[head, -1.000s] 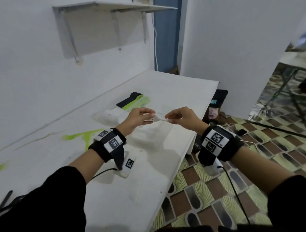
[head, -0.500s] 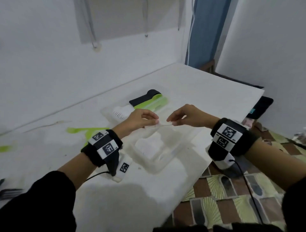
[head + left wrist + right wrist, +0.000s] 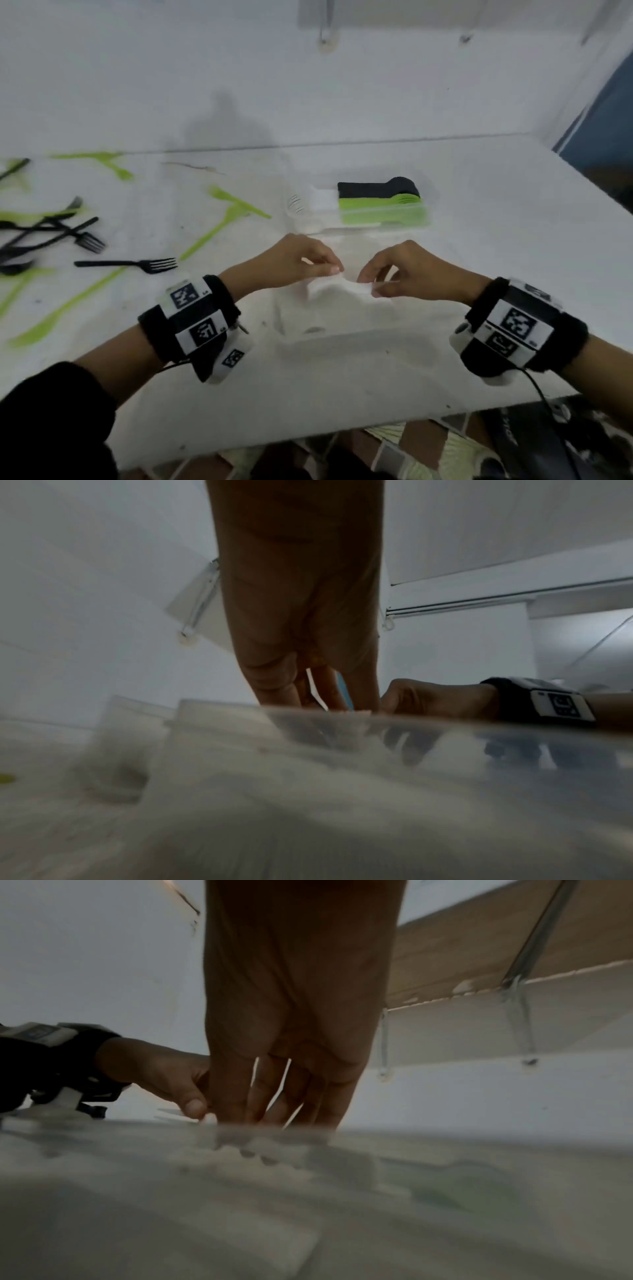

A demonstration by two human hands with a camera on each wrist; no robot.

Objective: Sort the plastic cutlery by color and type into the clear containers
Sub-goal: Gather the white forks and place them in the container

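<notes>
Pinching a white plastic piece between them, the left hand and right hand are lowering it into the near clear container. Beyond them, stacked cutlery is sitting sorted; left of them, black forks and green pieces are lying loose.

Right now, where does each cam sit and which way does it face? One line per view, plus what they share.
Head: worn on the head, looking forward and down at the white table; both forearms, left hand and right hand show, pinching white cutlery.
Left wrist: low under the left wrist, looking along the fingers over a clear container; the right hand shows too.
Right wrist: low under the right wrist, looking along its fingers; the left hand shows at left.
Shared: each wrist view catches the opposite hand and the container rim.
</notes>
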